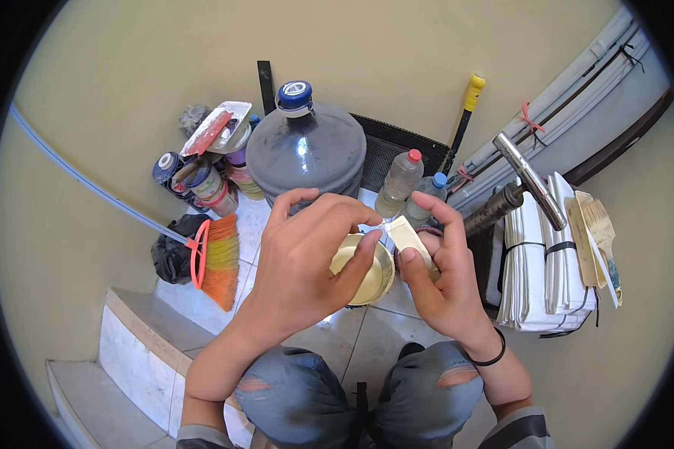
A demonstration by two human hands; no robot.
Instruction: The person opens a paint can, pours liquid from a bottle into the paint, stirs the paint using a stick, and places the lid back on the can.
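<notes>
In my right hand (pixel 445 280) is a small cream-coloured block (pixel 408 241), gripped between thumb and fingers. My left hand (pixel 311 258) is at the block's upper left end, its thumb and index finger nearly together around a small whitish bit whose shape is too small to make out. Below both hands a round container (pixel 386 278) holds pale cream material; my left hand hides part of it. Both hands are above the container, close to each other.
Behind stand a large water jug (pixel 305 150) and two bottles (pixel 401 179). Paint cans (pixel 210 187) and a broom (pixel 221 262) are at left, beside steps (pixel 142 329). White bundles (pixel 524 262), a brush (pixel 599 228) and a metal-headed tool (pixel 530 179) are at right.
</notes>
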